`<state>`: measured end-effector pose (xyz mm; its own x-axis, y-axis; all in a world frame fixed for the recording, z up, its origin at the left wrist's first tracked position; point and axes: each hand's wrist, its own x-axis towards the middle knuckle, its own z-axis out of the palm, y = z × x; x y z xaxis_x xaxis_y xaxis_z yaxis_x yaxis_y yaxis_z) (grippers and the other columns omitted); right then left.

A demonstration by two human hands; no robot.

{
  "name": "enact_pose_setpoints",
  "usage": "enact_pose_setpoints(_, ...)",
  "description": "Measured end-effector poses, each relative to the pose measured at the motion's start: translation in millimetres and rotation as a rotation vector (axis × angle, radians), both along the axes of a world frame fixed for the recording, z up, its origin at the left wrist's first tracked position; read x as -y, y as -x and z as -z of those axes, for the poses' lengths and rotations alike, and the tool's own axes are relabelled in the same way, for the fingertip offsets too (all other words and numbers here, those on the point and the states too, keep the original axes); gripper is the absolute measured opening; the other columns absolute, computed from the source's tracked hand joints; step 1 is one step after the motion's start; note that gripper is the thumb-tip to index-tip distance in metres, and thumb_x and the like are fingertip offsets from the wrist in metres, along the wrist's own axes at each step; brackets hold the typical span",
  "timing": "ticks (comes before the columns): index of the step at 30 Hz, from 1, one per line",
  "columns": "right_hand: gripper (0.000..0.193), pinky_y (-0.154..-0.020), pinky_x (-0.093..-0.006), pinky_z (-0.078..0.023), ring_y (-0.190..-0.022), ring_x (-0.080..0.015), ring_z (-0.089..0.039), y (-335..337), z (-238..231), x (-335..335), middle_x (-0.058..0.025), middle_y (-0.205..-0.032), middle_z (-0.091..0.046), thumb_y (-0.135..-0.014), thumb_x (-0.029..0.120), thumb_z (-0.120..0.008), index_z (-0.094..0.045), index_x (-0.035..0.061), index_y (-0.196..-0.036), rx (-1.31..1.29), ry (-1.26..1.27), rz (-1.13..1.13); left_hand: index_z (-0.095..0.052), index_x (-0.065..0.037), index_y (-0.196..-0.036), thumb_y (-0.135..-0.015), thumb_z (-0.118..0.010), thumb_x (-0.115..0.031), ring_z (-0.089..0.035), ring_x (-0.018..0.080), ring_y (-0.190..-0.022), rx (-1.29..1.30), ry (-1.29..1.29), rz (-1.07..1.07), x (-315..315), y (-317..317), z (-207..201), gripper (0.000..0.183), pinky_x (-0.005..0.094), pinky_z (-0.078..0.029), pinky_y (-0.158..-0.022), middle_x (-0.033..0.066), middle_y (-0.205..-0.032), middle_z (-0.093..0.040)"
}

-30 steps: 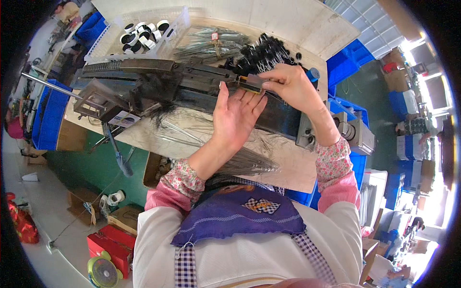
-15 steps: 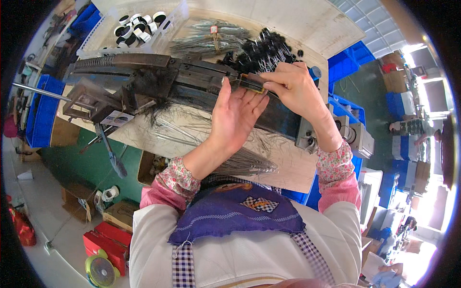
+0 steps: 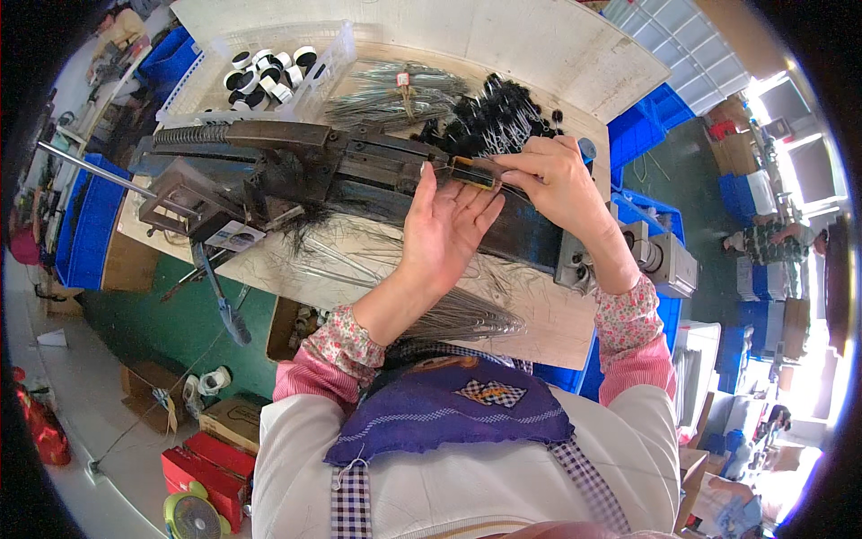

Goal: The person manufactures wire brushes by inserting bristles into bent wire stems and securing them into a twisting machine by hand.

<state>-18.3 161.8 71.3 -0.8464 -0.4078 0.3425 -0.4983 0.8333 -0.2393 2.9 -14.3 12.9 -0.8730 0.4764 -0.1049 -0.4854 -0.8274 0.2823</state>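
My right hand point(image 3: 561, 187) pinches the end of a small dark block with yellow edges point(image 3: 473, 174), which sits on the rail of a long dark metal machine point(image 3: 382, 166). Thumb and forefinger are pressed together on it. My left hand point(image 3: 442, 235) lies palm up against the near side of the machine, thumb raised and fingers stretched toward the block. Its fingertips are just below the block; whether they touch it I cannot tell. Loose dark bristles point(image 3: 310, 220) hang off the machine's near side.
Behind the machine are a clear plastic basket point(image 3: 171, 110) of black-and-white round pieces, a bundle of wires point(image 3: 382, 101) and a pile of black-tufted wire brushes point(image 3: 494, 117). More bent wires point(image 3: 462, 314) lie near my apron. A metal rod point(image 3: 94, 168) juts out left.
The view has shifted slightly, so the bench sits a little lower and to the right. Both hands keep their places at the block, whose top shows more now.
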Motion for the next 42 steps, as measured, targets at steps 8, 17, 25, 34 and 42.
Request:
enact_pose_setpoints(8,0.016,-0.084,-0.0356,-0.038,-0.078,-0.0202,-0.058,-4,-4,-2,-0.0022,-0.073,-0.056,-0.078,0.015,-0.068,-0.072,0.0144,-0.094,-0.044,-0.002,-0.041,-0.049,0.005,-0.122,-0.095,-0.037,-0.058,-0.048,0.0278,-0.122,0.009,-0.001,-0.006,0,0,3,0.069,0.0414,-0.031,-0.11,0.0157,-0.124,-0.055)
enact_pose_setpoints(17,0.016,-0.072,-0.0374,-0.045,-0.073,-0.0252,-0.06,-7,0,23,-0.0071,-0.074,-0.058,-0.077,0.007,-0.063,-0.068,0.0087,-0.092,-0.181,0.098,-0.106,-0.055,-0.005,-0.094,-0.095,-0.039,-0.057,-0.052,0.0216,-0.108,0.027,0.023,-0.006,1,-3,-9,0.055,0.0391,-0.035,-0.105,0.0061,-0.098,-0.058)
enact_pose_setpoints(25,0.031,-0.058,-0.0428,-0.049,-0.071,-0.0361,-0.064,-23,-7,30,-0.0212,-0.078,-0.064,-0.088,0.013,-0.054,-0.057,0.0044,-0.117,0.016,-0.121,0.111,-0.043,-0.012,-0.072,-0.097,-0.036,-0.054,-0.053,0.0182,-0.092,0.154,0.143,-0.124,2,-4,-27,0.049,0.0379,-0.033,-0.105,0.0006,-0.076,-0.047)
enact_pose_setpoints(34,0.033,-0.053,-0.0422,-0.05,-0.061,-0.0336,-0.065,-18,0,42,-0.017,-0.068,-0.063,-0.077,0.007,-0.058,-0.058,-0.0019,-0.108,-0.119,-0.375,0.057,-0.046,-0.004,-0.083,-0.097,-0.039,-0.047,-0.052,0.0212,-0.093,0.04,0.125,-0.001,7,6,-16,0.046,0.039,-0.035,-0.104,0.0047,-0.081,-0.05)
enact_pose_setpoints(42,0.025,-0.068,-0.0461,-0.052,-0.086,-0.0382,-0.063,-91,48,14,-0.0208,-0.095,-0.063,-0.085,0.012,-0.056,-0.052,0.0044,-0.108,0.436,-0.055,0.124,-0.054,-0.01,-0.101,-0.093,-0.059,-0.021,-0.053,0.0121,-0.098,0.077,0.282,-0.065,-6,-10,9,0.014,0.0279,-0.041,-0.092,-0.0001,-0.1,-0.057)
